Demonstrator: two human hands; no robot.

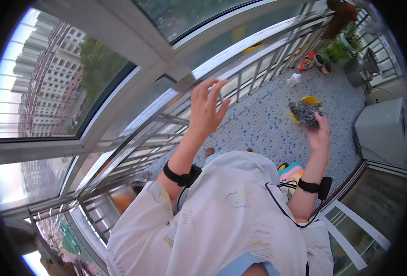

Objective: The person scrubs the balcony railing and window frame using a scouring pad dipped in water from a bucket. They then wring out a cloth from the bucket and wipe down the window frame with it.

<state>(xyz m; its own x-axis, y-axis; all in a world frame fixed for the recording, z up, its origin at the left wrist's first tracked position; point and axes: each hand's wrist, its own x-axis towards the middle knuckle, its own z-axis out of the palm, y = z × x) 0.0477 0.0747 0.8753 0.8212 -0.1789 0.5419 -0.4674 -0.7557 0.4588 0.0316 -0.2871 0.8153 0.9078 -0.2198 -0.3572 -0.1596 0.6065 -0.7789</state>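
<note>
My right hand [320, 135] is closed on a dark grey speckled cloth [306, 112], gripped at its lower right edge. The cloth overlaps a round yellow basin [311, 99], whose rim shows above and to the left of it. My left hand [208, 103] is raised by the window frame [155, 60] with its fingers apart and nothing in it. Its fingertips are near the window latch area and the metal railing [254, 76].
On the blue-flecked floor [258, 119] stand a white bottle [294, 79], potted plants [336, 54] and a metal bucket [357, 71]. A pale cabinet [381, 131] is at the right. Multicoloured fabric [291, 172] shows beside my body.
</note>
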